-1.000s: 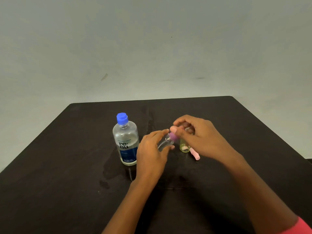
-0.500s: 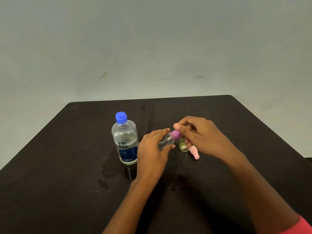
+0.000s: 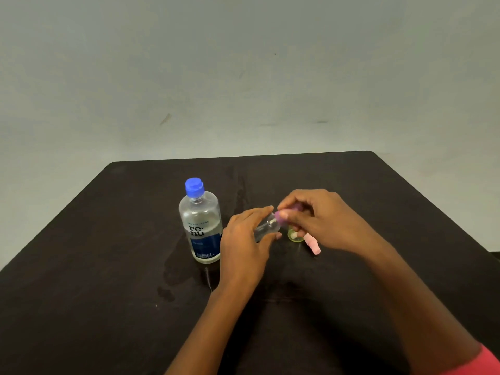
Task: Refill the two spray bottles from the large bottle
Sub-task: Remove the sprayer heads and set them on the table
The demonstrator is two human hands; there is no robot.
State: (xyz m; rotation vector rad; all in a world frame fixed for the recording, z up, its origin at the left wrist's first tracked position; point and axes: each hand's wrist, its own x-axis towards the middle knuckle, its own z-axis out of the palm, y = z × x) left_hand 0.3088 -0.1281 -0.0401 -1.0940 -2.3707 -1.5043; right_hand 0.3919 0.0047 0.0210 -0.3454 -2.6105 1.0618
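The large clear bottle (image 3: 201, 226) with a blue cap and a blue label stands upright on the dark table (image 3: 108, 293), just left of my hands. My left hand (image 3: 244, 247) grips a small clear spray bottle (image 3: 267, 228), tilted with its top toward the right. My right hand (image 3: 322, 220) pinches the purple spray top (image 3: 284, 213) of that bottle. Under my right hand stands a small yellow-green spray bottle (image 3: 294, 236), partly hidden, and a pink cap (image 3: 312, 243) lies on the table beside it.
Wet streaks and small drops (image 3: 167, 293) mark the table in front of the large bottle. The table's far edge meets a plain grey wall (image 3: 243, 77). The right table edge runs diagonally past my right forearm.
My right hand's fingers have shifted around the purple top of the small clear bottle. The left hand and the large bottle stay where they were.
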